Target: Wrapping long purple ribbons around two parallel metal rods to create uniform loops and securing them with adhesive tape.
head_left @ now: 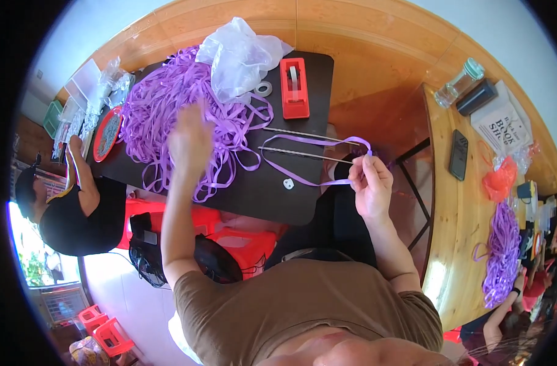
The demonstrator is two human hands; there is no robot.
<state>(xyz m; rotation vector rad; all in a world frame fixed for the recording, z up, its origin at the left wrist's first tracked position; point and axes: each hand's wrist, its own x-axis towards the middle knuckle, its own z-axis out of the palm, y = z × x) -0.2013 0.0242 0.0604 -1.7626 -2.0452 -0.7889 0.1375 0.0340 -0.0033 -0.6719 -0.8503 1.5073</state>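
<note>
A big tangled heap of purple ribbon (159,104) covers the left part of the dark table (248,198). Over its front side is my left hand (192,140), smeared by motion, so its fingers do not show clearly. My right hand (373,183) is closed in a pinch on a purple ribbon (291,177), beyond the table's right edge. That strip runs in a long loop back over the tabletop. Two thin metal rods (303,154) lie side by side within the loop and reach toward my right hand. Near the front edge sits a small white piece (288,183).
Farther back are a red tape dispenser (295,104), a tape roll (263,88) and a white plastic bag (239,58). A red dish (98,146) stands left, near another person (77,213). The wooden table (449,244) at right holds a phone (458,155) and more ribbon (502,256).
</note>
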